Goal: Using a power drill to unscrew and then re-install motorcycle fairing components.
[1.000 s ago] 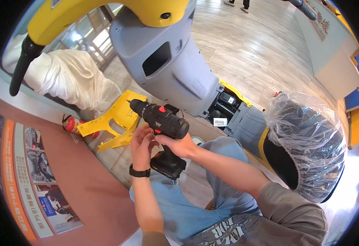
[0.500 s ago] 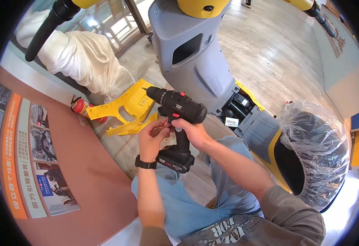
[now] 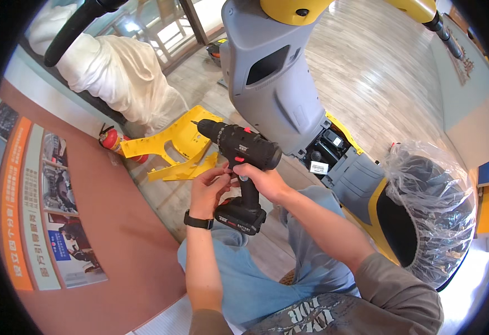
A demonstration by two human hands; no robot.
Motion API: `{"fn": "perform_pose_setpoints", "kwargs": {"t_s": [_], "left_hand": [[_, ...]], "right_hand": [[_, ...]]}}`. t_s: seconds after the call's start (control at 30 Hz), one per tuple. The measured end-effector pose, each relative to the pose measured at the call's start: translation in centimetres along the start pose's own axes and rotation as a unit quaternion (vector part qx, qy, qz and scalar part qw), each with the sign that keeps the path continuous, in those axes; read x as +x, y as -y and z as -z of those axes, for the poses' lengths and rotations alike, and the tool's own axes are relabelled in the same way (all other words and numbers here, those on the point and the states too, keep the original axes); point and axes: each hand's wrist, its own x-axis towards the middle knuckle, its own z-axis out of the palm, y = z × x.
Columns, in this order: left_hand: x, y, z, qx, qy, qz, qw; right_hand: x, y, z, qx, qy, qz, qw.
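A black cordless drill (image 3: 247,146) with red buttons is held in front of me, its bit pointing to the left and away. My right hand (image 3: 260,180) wraps round the top of its handle, with the thumb just below the drill body. Close against the front of the handle is my left hand (image 3: 208,190), its fingers curled and pinched together near the trigger. What those fingertips hold, if anything, is hidden. The drill's battery pack (image 3: 240,216) hangs below, above my knees.
A grey and yellow scooter (image 3: 278,100) stands ahead, with an open compartment (image 3: 325,151) showing black parts. Its seat (image 3: 428,206) is wrapped in clear plastic. Yellow panels (image 3: 183,142) lie on the floor by a red fire extinguisher (image 3: 113,138). A printed wall board (image 3: 138,240) is at left.
The view has shifted slightly, so the scooter and yellow panels appear a little further right. Both hands and the drill keep nearly the same pose.
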Motion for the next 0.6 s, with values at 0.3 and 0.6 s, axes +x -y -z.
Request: {"fn": "perform_pose_setpoints", "kwargs": {"t_s": [0.3,0.6], "left_hand": [[-0.2,-1.1,2.6,-0.258,-0.105,-0.080,0.957],[1.6,-1.8,4.8,-0.443,-0.060,-0.144,0.883]], "right_hand": [[-0.5,1.2,-0.3,-0.071,0.032,-0.023,0.997],[-1.0,1.5,1.4,-0.170,0.097,-0.065,0.979]]}}
